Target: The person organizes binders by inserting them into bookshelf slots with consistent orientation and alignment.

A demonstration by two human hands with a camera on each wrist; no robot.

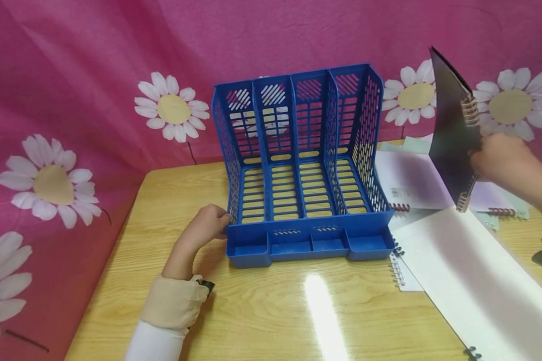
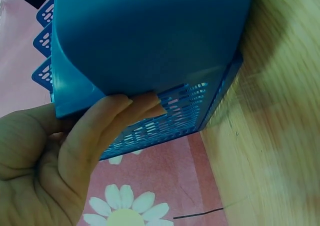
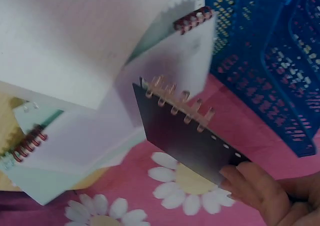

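A blue desk file organizer (image 1: 309, 220) with upright dividers and a front tray stands in the middle of the table. My left hand (image 1: 210, 220) holds its left side at the front corner. In the left wrist view, the fingers (image 2: 107, 121) lie along the organizer's outer wall (image 2: 150, 41), with the thumb at its edge. To the right, my right hand (image 1: 501, 158) pinches a black spiral notebook (image 1: 451, 125) by its ring-bound side, raised above other notebooks. The right wrist view shows its dark cover (image 3: 185, 141) and copper-coloured rings (image 3: 182, 106).
A large white spiral notebook (image 1: 483, 286) lies at the front right. Behind it, pale purple notebooks (image 1: 406, 173) with red rings overlap beside the organizer. A pink flowered cloth (image 1: 95, 50) hangs behind the wooden table (image 1: 253, 311).
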